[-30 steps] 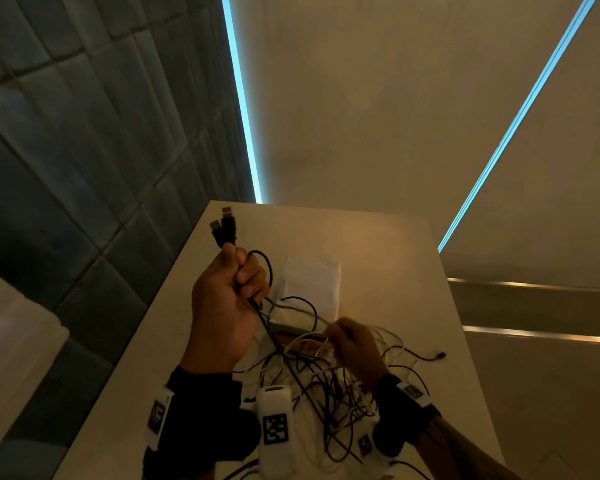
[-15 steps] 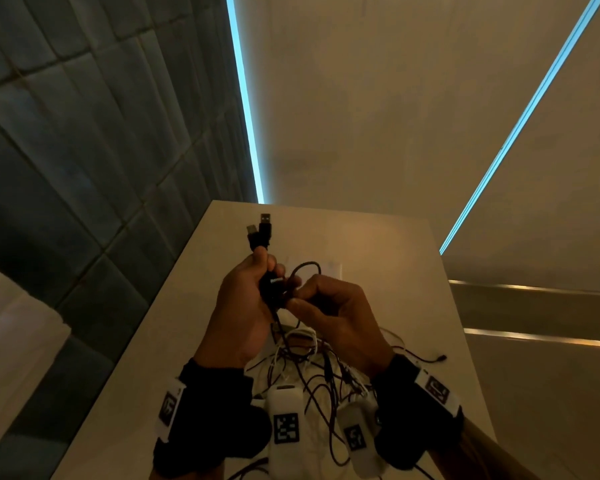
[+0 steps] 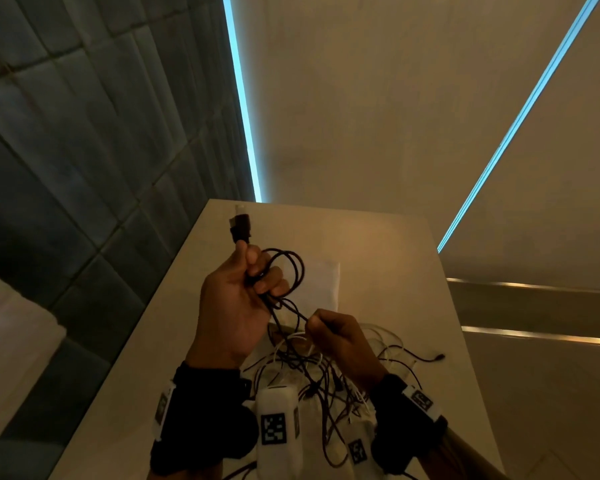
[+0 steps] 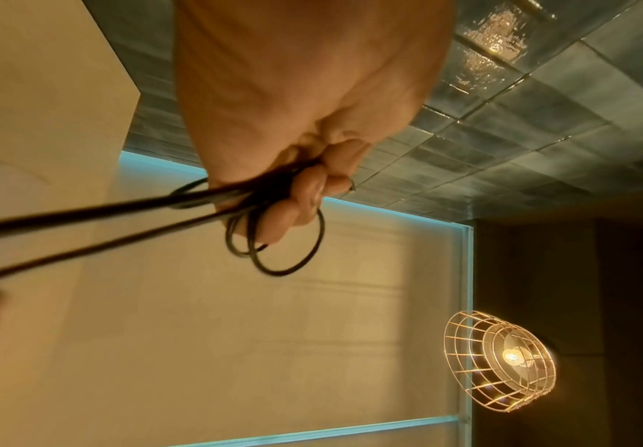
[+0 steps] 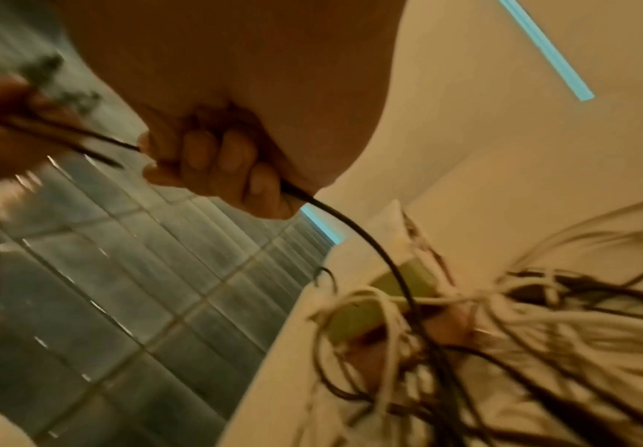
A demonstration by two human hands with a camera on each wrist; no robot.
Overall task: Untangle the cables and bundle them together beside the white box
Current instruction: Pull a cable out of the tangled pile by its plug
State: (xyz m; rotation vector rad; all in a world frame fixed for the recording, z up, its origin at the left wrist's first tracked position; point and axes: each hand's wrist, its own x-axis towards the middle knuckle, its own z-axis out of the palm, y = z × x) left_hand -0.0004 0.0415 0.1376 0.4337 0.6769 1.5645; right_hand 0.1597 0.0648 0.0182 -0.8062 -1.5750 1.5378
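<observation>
My left hand [image 3: 253, 271] is raised over the table and grips a black cable [image 3: 293, 271] in small loops, its two plugs [image 3: 240, 226] sticking up past my thumb. The left wrist view shows the same loops [image 4: 273, 242] under my curled fingers [image 4: 304, 193]. My right hand [image 3: 321, 323], lower and to the right, grips the two strands of that black cable [image 5: 354, 230] that run down into the tangle. A heap of black and white cables [image 3: 326, 375] lies on the table below both hands. The white box [image 3: 321, 282] lies flat behind the hands, partly hidden.
The pale table [image 3: 378, 244] is narrow, with a dark tiled wall [image 3: 84, 150] along its left side and a drop at its right edge. One black cable end [image 3: 439, 357] trails towards the right edge. A wire-cage lamp [image 4: 503, 360] hangs overhead.
My hands have come apart: the right hand dropped down and to the right along the black cable, and a new loop sits in the left hand, which moved slightly left.
</observation>
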